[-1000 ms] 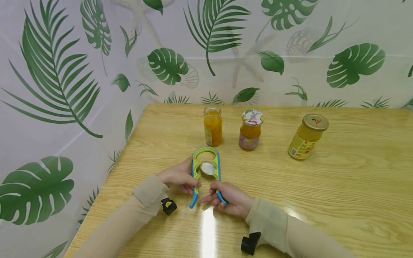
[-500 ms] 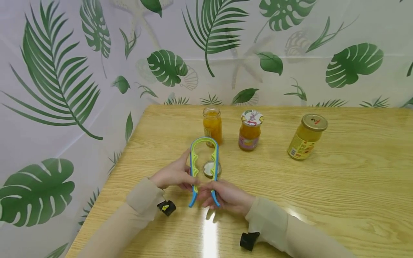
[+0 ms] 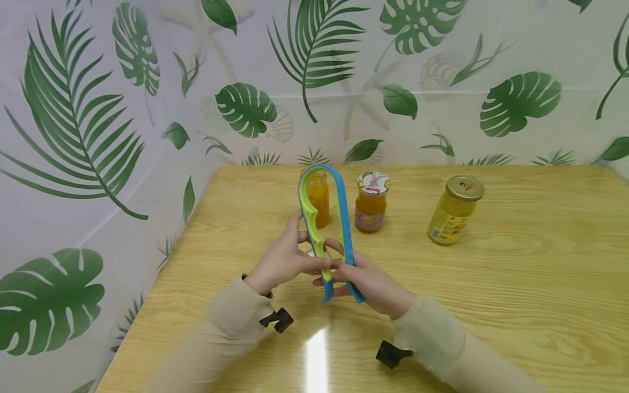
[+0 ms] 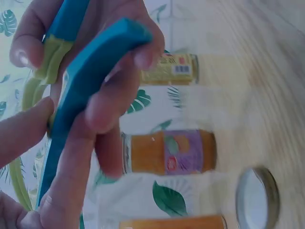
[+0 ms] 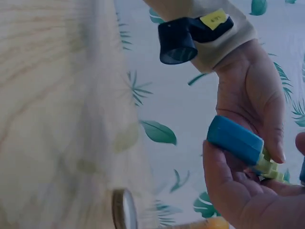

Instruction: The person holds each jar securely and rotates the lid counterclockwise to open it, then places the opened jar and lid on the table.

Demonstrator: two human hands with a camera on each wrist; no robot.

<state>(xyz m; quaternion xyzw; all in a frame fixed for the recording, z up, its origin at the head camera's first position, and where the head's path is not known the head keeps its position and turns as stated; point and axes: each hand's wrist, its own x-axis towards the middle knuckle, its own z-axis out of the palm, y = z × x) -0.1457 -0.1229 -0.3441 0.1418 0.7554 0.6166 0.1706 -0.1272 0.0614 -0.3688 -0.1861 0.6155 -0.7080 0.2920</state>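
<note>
Both hands hold a U-shaped jar opener [image 3: 345, 218], blue outside with notched green inner edges, raised above the table with its bend at the top. My left hand [image 3: 281, 263] pinches its left arm between thumb and fingers. The right arm sits in the grip of my right hand [image 3: 380, 286], close beside the left. In the head view the opener's bend overlaps an open glass jar of orange fruit [image 3: 320, 203]. A loose metal lid [image 4: 255, 200], white inside, lies on the table and is mostly hidden behind the hands in the head view.
A jar with a white patterned lid and purple label [image 3: 369, 212] stands right of the open jar. Farther right is a gold-lidded jar with a yellow label [image 3: 451, 217]. A leaf-printed cloth [image 3: 344, 136] borders the wooden table [image 3: 516, 284] at the back and left.
Both hands have lifted the jar opener and moved it up toward the jars, turning it slightly. The lid, visible between its arms before, is now mostly covered. The head view has shifted slightly.
</note>
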